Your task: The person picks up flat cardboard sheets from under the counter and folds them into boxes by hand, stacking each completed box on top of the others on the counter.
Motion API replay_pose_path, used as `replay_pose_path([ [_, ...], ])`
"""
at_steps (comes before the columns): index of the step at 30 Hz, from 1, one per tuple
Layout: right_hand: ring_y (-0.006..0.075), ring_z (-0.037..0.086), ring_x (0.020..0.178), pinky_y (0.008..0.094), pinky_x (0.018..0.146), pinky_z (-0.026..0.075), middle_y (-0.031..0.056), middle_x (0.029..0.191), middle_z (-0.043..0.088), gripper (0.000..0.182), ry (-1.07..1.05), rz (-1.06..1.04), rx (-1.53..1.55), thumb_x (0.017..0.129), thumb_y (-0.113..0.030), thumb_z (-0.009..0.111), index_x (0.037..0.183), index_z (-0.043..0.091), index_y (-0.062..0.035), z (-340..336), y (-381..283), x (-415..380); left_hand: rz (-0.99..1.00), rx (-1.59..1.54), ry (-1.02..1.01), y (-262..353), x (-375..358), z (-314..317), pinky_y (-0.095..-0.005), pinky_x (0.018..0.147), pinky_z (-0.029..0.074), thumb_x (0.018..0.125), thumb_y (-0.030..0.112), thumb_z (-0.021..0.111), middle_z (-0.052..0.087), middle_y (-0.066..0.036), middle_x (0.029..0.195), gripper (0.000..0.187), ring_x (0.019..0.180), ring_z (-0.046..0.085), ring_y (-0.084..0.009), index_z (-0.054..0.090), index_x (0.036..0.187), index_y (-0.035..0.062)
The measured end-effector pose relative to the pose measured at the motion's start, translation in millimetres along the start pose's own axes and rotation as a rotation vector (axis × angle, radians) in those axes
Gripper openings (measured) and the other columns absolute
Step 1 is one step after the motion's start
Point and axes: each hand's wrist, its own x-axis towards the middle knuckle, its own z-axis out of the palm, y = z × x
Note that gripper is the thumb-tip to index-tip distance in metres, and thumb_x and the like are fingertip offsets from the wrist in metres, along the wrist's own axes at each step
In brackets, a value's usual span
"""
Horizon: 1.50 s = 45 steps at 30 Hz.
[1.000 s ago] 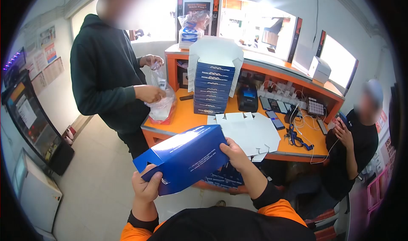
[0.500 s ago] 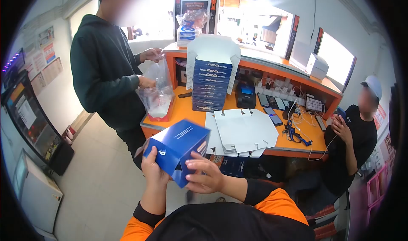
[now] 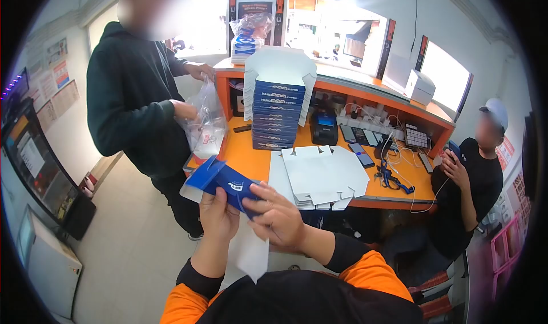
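A blue cardboard box (image 3: 220,178) with white lettering is raised in front of my chest, tilted, with a white inner flap hanging below it. My left hand (image 3: 218,216) grips its near left side, thumb pressed on the panel. On the right side, my right hand (image 3: 278,216) has its fingers curled against the blue card, slightly blurred. Just beyond the hands lie flat white box blanks (image 3: 326,175) on the orange counter (image 3: 251,170). Behind them stands a tall stack of blue boxes (image 3: 278,118).
At the left a person in a dark hoodie (image 3: 134,95) handles a clear plastic bag (image 3: 208,115). A person in a white cap (image 3: 476,181) is at the right. Phones (image 3: 362,154), a card terminal (image 3: 324,127), a blue lanyard (image 3: 391,178) and cables lie on the counter.
The box has tipped over, so its large top panel no longer shows and a white flap hangs down. Both my hands have shifted slightly right with it.
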Motion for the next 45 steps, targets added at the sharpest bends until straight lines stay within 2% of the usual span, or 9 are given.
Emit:
replay_pose_path([
  [7,0.0333,0.052,0.106,0.0461,0.091,0.04,0.0141,0.104,0.06,0.01,0.158,0.098,-0.212,0.069,-0.004,0.066,0.073,0.057,-0.0027,12,7,-9,-0.134,0.072,-0.054,-23,-22,-1,-0.0321,0.089,0.043,0.091,0.029,0.046,0.051,-0.008,0.117,0.038,0.105,0.052,-0.0198,0.041,0.12,0.0051],
  [12,0.0274,0.058,0.091,0.0354,0.081,0.047,0.0141,0.102,0.059,0.012,-0.084,0.264,-0.001,0.062,-0.012,0.069,0.067,0.062,-0.0034,-20,19,-17,-0.399,0.162,-0.184,-17,-29,-21,-0.0353,0.088,0.043,0.08,0.005,0.055,0.053,-0.009,0.112,0.043,0.102,0.053,-0.0203,0.041,0.121,0.002],
  [15,0.0181,0.057,0.091,0.0306,0.08,0.046,0.0121,0.105,0.058,0.023,0.13,0.865,0.772,0.074,-0.006,0.056,0.096,0.06,0.0015,-45,41,-27,-0.701,0.255,-0.391,-14,-41,-27,-0.0298,0.063,0.053,0.081,0.0,0.054,0.058,-0.012,0.104,0.041,0.084,0.061,-0.0203,0.041,0.12,-0.0004],
  [17,0.0171,0.055,0.094,0.0292,0.083,0.044,0.0113,0.105,0.057,0.035,0.159,0.83,0.74,0.076,-0.006,0.052,0.11,0.052,0.0042,-48,52,-16,-0.874,0.138,-0.468,-20,-54,-22,-0.0285,0.051,0.053,0.081,-0.001,0.053,0.059,-0.014,0.101,0.042,0.074,0.063,-0.02,0.039,0.121,-0.001],
  [21,0.0194,0.056,0.088,0.0286,0.08,0.043,0.0127,0.097,0.058,0.046,-0.656,1.08,1.165,0.072,-0.02,0.065,0.108,0.054,0.0053,-47,70,-26,-1.124,-0.203,-0.457,-36,-70,-16,-0.0264,0.053,0.051,0.083,0.004,0.054,0.061,-0.013,0.09,0.032,0.068,0.063,-0.0186,0.046,0.113,-0.001],
  [24,0.0147,0.055,0.081,0.0257,0.071,0.044,0.0081,0.088,0.058,0.041,-0.946,0.806,1.283,0.061,-0.018,0.074,0.092,0.059,0.0039,-36,69,-35,-1.184,-0.145,-0.427,-37,-74,-19,-0.0268,0.053,0.05,0.084,0.004,0.054,0.062,-0.013,0.081,0.026,0.064,0.062,-0.019,0.049,0.108,-0.0019],
  [28,0.0156,0.055,0.082,0.0265,0.073,0.044,0.0076,0.088,0.058,0.035,-0.929,0.92,0.759,0.062,-0.014,0.071,0.091,0.06,0.0008,-47,59,-9,-1.169,-0.165,-0.423,-40,-71,-23,-0.0262,0.054,0.05,0.084,0.004,0.054,0.061,-0.013,0.078,0.022,0.062,0.061,-0.0182,0.05,0.104,-0.0042],
  [39,0.0118,0.052,0.069,0.0248,0.063,0.041,0.0035,0.071,0.056,0.029,-1.141,0.738,0.858,0.07,-0.006,0.064,0.098,0.062,0.0008,-50,54,1,-1.188,0.021,-0.561,-38,-61,-27,-0.0306,0.062,0.052,0.088,0.013,0.052,0.061,-0.012,0.083,0.025,0.07,0.063,-0.019,0.05,0.107,-0.0016],
  [45,0.0064,0.049,0.062,0.0215,0.058,0.04,-0.0014,0.065,0.053,0.019,-0.346,0.861,0.507,0.07,-0.004,0.062,0.088,0.062,-0.0015,-92,43,1,-0.248,0.351,0.31,-9,7,-108,-0.0373,0.074,0.05,0.092,0.046,0.035,0.055,-0.018,0.11,0.056,0.091,0.059,-0.0268,0.032,0.129,0.0046],
])
